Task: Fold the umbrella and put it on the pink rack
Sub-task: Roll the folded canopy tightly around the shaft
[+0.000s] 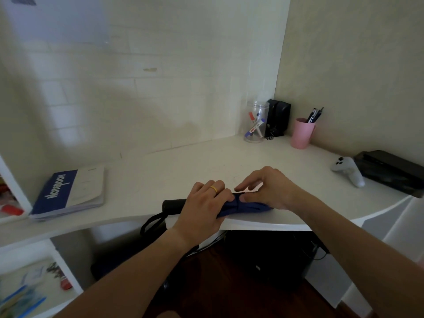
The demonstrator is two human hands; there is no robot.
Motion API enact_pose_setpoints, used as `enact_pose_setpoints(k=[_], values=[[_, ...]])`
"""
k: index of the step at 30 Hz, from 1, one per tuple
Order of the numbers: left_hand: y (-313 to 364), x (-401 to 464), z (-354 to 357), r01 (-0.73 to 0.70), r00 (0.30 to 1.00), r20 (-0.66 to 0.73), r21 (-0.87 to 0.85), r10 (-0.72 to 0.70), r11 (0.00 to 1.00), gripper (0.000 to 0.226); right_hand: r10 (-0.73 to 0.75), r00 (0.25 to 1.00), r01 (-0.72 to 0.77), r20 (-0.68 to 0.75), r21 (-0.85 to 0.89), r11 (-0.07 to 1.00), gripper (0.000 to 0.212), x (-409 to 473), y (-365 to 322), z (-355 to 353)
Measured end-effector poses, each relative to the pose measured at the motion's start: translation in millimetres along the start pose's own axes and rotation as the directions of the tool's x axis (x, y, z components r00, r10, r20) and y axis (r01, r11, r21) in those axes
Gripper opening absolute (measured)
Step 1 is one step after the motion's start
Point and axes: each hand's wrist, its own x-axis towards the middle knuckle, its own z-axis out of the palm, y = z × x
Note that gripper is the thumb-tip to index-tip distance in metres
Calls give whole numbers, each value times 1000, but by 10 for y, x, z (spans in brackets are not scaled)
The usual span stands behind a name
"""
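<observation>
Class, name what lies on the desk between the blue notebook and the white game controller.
In the head view, the folded blue umbrella lies there, with the left hand and right hand on it.

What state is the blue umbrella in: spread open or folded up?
Folded. The umbrella lies as a narrow bundle at the desk edge, both hands pressing its fabric together.

Home study corner: white desk (183,161), notebook (68,191), pink pen cup (301,134).

"NOTEBOOK" in white capitals on blue cover band of notebook (68,193), lying on desk (160,166) left of umbrella (243,206) (lettering runs sideways). No other legible text.
</observation>
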Motion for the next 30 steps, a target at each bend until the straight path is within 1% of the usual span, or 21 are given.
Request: enact_pose_setpoints(k=[2, 4, 6, 8, 10, 12, 13, 15, 16, 18, 19, 21, 22, 23, 24, 26, 27, 28, 30], values=[[4, 3, 14, -5, 1000, -2, -2, 5, 1000, 37, 36, 992, -43, 125, 55, 998, 31, 31, 14, -31], [-5, -1, 21, -8, 1000, 16, 3, 8, 1000, 35, 23, 982, -34, 188, 51, 998, 28, 60, 30, -41], [-35, -7, 2, 15, 998, 59, -38, -13, 999, 33, 6, 986, -14, 169, 48, 999, 23, 64, 48, -20], [-56, 5, -63, 97, 990, 119, -163, -78, 982, 35, 0, 993, -9, 122, 73, 997, 20, 46, 70, 18], [-58, 59, -128, 197, 965, 220, -250, -142, 948, 41, -19, 995, 11, 93, 95, 995, 19, 23, 89, 67], [-75, 150, -148, 274, 929, 322, -262, -184, 925, 46, -28, 995, 22, 93, 61, 998, 22, 13, 93, 71], [-83, 189, -144, 276, 920, 348, -244, -181, 930, 46, -23, 993, 23, 114, 8, 1000, 26, 16, 97, 55], [-109, 227, -85, 222, 935, 319, -194, -152, 956, 44, 1, 986, 20, 167, -124, 992, 41, 46, 117, 25], [-127, 241, -45, 199, 947, 288, -167, -146, 966, 44, 4, 986, 25, 166, -174, 984, 46, 66, 129, 29], [-174, 288, 25, 180, 956, 254, -109, -147, 978, 47, -41, 996, 56, 74, -219, 974, 47, 106, 168, 84], [-215, 326, 50, 162, 954, 265, -58, -141, 985, 53, -82, 996, 84, 18, -247, 965, 47, 121, 200, 132], [-337, 390, 55, 110, 924, 361, 69, -128, 992, 65, -170, 984, 142, -57, -334, 932, 48, 113, 240, 228], [-404, 404, 47, 90, 907, 403, 92, -120, 992, 63, -205, 976, 164, -75, -369, 915, 49, 115, 265, 243], [-466, 392, 43, 75, 902, 420, 81, -102, 994, 58, -219, 974, 180, -63, -376, 909, 50, 113, 279, 247], [-509, 365, 49, 57, 913, 401, 57, -75, 997, 53, -193, 981, 171, -33, -337, 926, 50, 111, 278, 230], [-528, 280, 65, 21, 944, 328, 23, -27, 1000, 50, -110, 992, 119, 57, -208, 971, 51, 102, 261, 208], [-528, 232, 83, 14, 952, 306, 15, -18, 1000, 52, -103, 991, 119, 85, -216, 969, 54, 90, 266, 222], [-527, 183, 110, 12, 955, 295, 12, -15, 1000, 54, -122, 988, 145, 91, -318, 937, 57, 71, 275, 247], [-500, 84, 166, -4, 965, 264, 42, -7, 999, 61, -233, 972, 214, 35, -544, 811, 58, 13, 318, 352]])
